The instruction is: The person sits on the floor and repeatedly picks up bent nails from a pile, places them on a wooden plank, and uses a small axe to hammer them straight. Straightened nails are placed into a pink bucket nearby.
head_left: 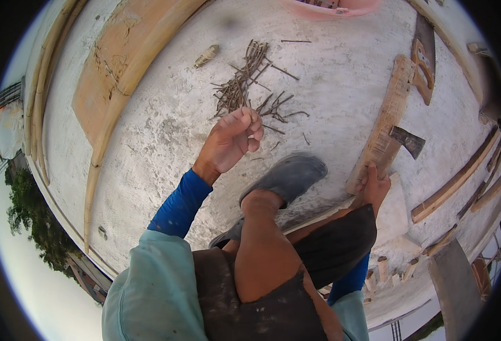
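Note:
My left hand [232, 139] is raised over the ground with thumb and fingertips pinched together; anything between them is too small to make out. Just beyond it lies a loose pile of thin brown nails [232, 94], some of them bent. My right hand [374, 186], beside my knee, is closed round the wooden handle of a hatchet [408, 142]. The hatchet's dark head rests over a worn wooden plank [391, 105], its blade pointing right. Part of the handle is hidden by my fingers.
A handsaw [424, 71] lies against the plank's far end. A pink basin [331, 8] stands at the top edge. Long bamboo poles [126, 85] and a tan board [100, 94] are on the left. Timber strips [454, 189] lie at right. My shoe [290, 177] is between my hands.

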`<state>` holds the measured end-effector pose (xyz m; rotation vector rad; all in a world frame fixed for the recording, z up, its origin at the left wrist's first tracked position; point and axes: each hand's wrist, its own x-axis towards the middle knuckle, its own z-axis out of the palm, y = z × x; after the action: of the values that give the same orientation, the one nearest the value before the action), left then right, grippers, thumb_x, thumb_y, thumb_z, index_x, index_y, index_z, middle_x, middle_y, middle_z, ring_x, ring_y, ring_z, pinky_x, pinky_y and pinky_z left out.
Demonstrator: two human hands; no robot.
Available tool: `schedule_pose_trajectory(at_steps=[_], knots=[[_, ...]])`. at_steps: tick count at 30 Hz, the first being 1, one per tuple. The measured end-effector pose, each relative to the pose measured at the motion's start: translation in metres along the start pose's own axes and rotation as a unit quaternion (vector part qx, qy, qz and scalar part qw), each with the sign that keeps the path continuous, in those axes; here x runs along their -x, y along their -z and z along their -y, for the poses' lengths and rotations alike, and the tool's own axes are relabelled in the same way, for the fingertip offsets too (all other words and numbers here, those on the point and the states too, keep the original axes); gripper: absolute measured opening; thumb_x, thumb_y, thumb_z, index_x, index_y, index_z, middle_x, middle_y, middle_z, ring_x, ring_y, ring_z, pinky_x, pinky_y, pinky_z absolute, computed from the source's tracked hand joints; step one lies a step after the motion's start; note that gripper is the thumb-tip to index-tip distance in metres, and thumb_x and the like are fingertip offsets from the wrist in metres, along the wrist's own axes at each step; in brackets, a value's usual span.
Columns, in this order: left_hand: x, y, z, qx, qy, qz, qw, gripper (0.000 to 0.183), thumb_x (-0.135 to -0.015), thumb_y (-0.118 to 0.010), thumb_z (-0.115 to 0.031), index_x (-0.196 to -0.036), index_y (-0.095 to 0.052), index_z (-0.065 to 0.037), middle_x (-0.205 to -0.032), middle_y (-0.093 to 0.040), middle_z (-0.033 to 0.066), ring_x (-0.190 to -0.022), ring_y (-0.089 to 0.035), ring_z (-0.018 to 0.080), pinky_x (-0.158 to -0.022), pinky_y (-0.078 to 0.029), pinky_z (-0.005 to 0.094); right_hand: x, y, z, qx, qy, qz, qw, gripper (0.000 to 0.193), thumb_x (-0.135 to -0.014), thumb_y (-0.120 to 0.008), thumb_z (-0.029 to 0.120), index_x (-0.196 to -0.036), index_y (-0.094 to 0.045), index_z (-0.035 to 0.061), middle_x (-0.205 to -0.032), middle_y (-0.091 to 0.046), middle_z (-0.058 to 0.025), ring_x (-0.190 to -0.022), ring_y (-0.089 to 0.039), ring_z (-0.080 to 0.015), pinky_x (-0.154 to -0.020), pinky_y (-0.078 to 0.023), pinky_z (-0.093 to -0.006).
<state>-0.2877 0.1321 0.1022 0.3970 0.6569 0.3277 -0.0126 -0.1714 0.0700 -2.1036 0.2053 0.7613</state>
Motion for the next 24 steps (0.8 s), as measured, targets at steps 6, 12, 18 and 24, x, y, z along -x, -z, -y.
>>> schedule_pose_trajectory(at_steps=[6, 12, 18, 24], knots=[[-0.067, -0.048, 0.054, -0.257, 0.000, -0.008, 0.966, 0.012, -0.107, -0.064, -0.015, -0.109, -0.064, -0.003, -0.089, -0.068, 0.0045, -0.074, -0.068, 0.0129, -0.060, -0.053, 0.0261, 0.006, -0.003, -0.001, -0.035, 0.004, -0.024, 0.999, 0.033, -0.101, -0.076, 0.029, -0.093, -0.062, 0.0003, -0.061, -0.058, -0.0036, -0.043, -0.053, -0.0125, -0.042, -0.041, -0.0305], [-0.169, -0.112, 0.145, -0.370, -0.063, 0.075, 0.924, 0.005, -0.103, -0.066, -0.004, -0.105, -0.064, 0.000, -0.084, -0.068, 0.0042, -0.070, -0.066, 0.0103, -0.060, -0.053, 0.0254, 0.016, 0.008, -0.005, -0.083, 0.037, -0.040, 0.995, 0.030, -0.102, -0.074, 0.028, -0.090, -0.060, 0.0035, -0.063, -0.056, -0.0025, -0.045, -0.052, -0.0132, -0.044, -0.043, -0.0303], [-0.211, -0.132, 0.175, -0.492, -0.165, 0.143, 0.843, 0.006, -0.101, -0.068, -0.003, -0.103, -0.064, 0.001, -0.081, -0.068, 0.0046, -0.068, -0.064, 0.0085, -0.059, -0.052, 0.0252, 0.021, 0.021, -0.007, -0.069, 0.007, -0.064, 0.996, 0.033, -0.101, -0.075, 0.030, -0.095, -0.062, 0.0006, -0.064, -0.059, -0.0027, -0.047, -0.054, -0.0126, -0.045, -0.044, -0.0307], [-0.213, -0.133, 0.182, -0.479, -0.082, 0.115, 0.866, 0.013, -0.102, -0.070, -0.010, -0.103, -0.067, 0.003, -0.079, -0.070, 0.0060, -0.064, -0.065, 0.0099, -0.055, -0.053, 0.0273, 0.020, 0.031, -0.017, 0.014, 0.010, -0.064, 0.998, 0.033, -0.099, -0.075, 0.028, -0.101, -0.067, -0.0035, -0.070, -0.065, -0.0067, -0.052, -0.060, -0.0131, -0.050, -0.049, -0.0324]])
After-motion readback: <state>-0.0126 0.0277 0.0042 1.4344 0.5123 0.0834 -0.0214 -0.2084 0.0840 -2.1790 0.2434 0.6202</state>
